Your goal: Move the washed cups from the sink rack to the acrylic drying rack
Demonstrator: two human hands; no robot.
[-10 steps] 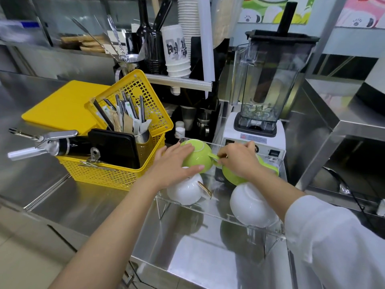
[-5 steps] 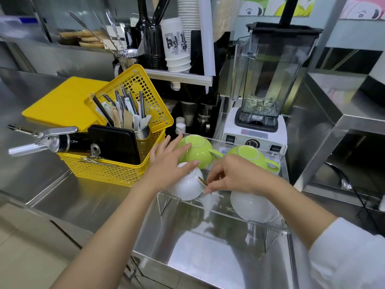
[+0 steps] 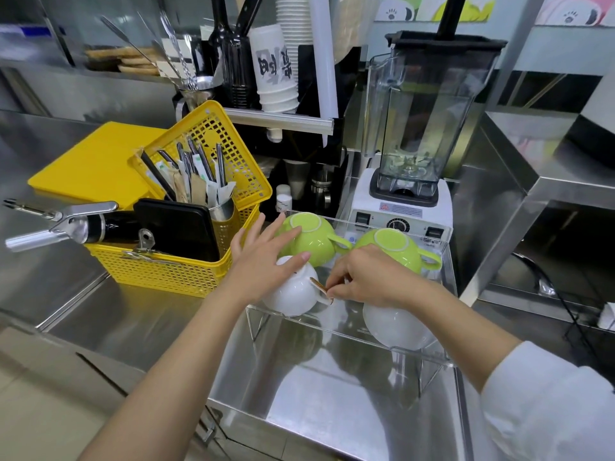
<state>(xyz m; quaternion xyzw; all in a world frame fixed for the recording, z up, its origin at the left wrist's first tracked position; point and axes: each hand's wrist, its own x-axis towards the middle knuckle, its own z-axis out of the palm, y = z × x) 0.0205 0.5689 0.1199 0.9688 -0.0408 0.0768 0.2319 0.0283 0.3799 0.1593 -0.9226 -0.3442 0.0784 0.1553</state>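
Observation:
A clear acrylic drying rack (image 3: 349, 332) stands on the steel counter. Upside down on it are two green cups, one at the back left (image 3: 311, 239) and one at the back right (image 3: 396, 247), and two white cups, front left (image 3: 293, 296) and front right (image 3: 396, 322). My left hand (image 3: 263, 261) rests flat on the front-left white cup, fingers spread and reaching the back-left green cup. My right hand (image 3: 364, 277) pinches that white cup's gold-edged handle (image 3: 319, 286) with its fingertips.
A yellow basket (image 3: 173, 264) with utensils, a black tray and a metal dispenser sits just left of the rack. A blender (image 3: 412, 141) stands right behind it. A shelf with stacked paper cups (image 3: 276, 68) hangs above. A steel ledge (image 3: 519, 181) rises at right.
My right hand left the back-right green cup and came forward to the front-left white cup's handle. My left hand slid from the back-left green cup onto the white cup.

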